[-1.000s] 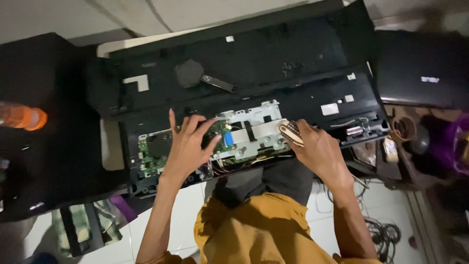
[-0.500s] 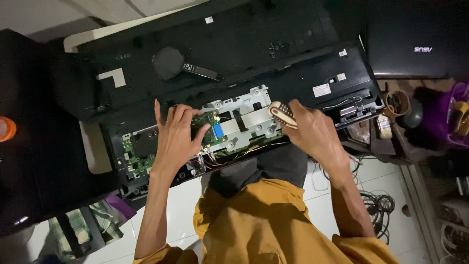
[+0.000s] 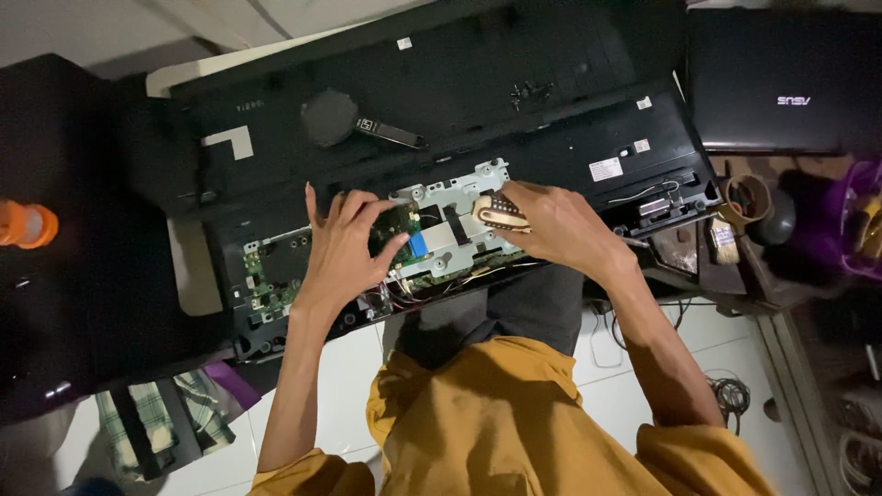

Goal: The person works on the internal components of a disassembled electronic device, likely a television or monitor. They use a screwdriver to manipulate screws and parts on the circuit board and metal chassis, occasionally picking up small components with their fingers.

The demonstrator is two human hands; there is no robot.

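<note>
A black opened monitor or TV back [image 3: 478,101] lies flat in front of me, its green circuit boards [image 3: 276,271] and a silver metal shield plate [image 3: 459,197] exposed. My left hand [image 3: 344,248] rests spread on the circuit board, fingers apart, thumb near a blue ribbon connector [image 3: 418,243]. My right hand [image 3: 556,225] grips a small brush with a tan wooden handle [image 3: 501,213] and holds it over the metal plate.
A closed black laptop [image 3: 785,83] lies at the upper right. An orange bottle cap [image 3: 28,225] shows at the left edge. A tape roll [image 3: 749,197] and small items sit at the right. Cables [image 3: 730,395] lie on the white tiled floor.
My right hand with the brush has shifted left, from the panel's right side onto the metal plate. My left hand stays pressed on the board. The view has drifted.
</note>
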